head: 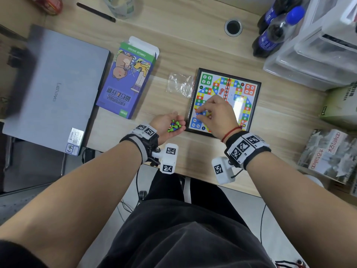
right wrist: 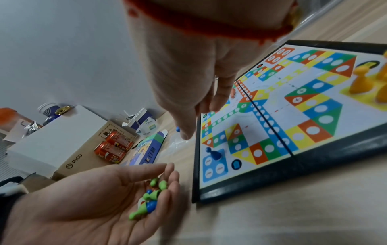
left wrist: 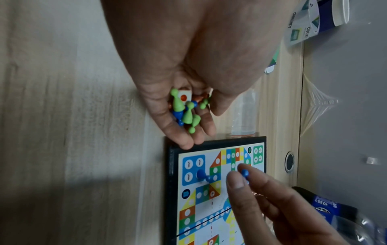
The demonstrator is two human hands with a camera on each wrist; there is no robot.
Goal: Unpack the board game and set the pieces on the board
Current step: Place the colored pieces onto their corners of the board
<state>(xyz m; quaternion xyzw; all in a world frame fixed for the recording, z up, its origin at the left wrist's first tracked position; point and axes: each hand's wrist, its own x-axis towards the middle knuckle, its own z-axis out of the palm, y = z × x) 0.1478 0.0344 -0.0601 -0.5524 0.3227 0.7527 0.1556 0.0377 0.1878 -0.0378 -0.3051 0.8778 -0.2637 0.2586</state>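
Woodgrain desk (head: 193,45); right hand (head: 218,113) pinches round-headed blue pawn (left wrist: 244,173) above board (head: 249,89).

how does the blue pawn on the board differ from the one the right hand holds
The standing blue plastic pawn rests upright, untouched, on the board's blue corner; the pinched blue pawn is gripped by the right hand. The standing pawn shows whole, the pinched pawn only its round head. Both are blue.

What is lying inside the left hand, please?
The left hand holds a small pile of pawns, green and blue, plus a white die with a red dot. Some brownish pieces lie beneath; the pile covers them, so their number is unclear.
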